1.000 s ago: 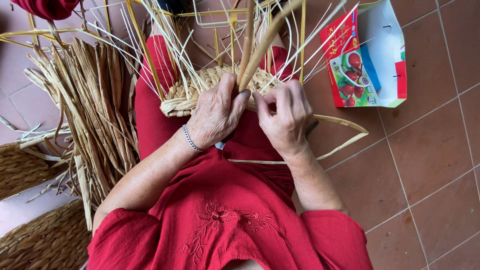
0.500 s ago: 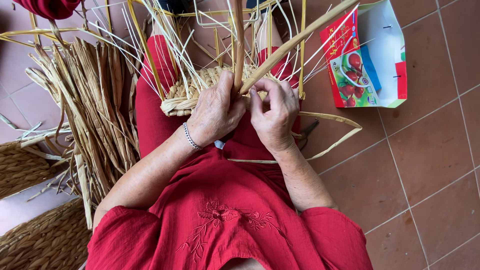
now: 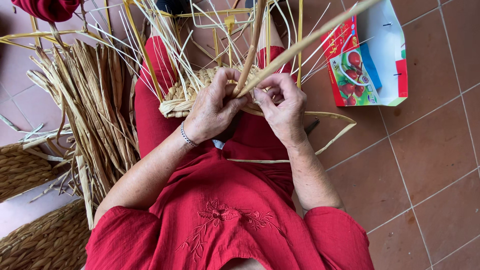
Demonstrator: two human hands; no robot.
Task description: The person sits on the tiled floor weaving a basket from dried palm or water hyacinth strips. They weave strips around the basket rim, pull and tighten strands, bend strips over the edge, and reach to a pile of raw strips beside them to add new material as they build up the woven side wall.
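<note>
Both my hands pinching straw strands over a half-woven basket on my lap

My left hand (image 3: 212, 111) and right hand (image 3: 284, 107) meet close together, fingers closed on flat straw strands (image 3: 300, 46) that slant up toward the far right; beneath them the woven basket (image 3: 181, 95) rests on my red dress (image 3: 225, 210), thin stakes (image 3: 150, 45) fanning out from its rim to the far side; a bundle of dried straw (image 3: 90, 110) lies to the left, finished wicker pieces (image 3: 30, 167) at the near left, a printed paper bag (image 3: 370, 55) on the tiled floor (image 3: 430, 165) at the far right
</note>
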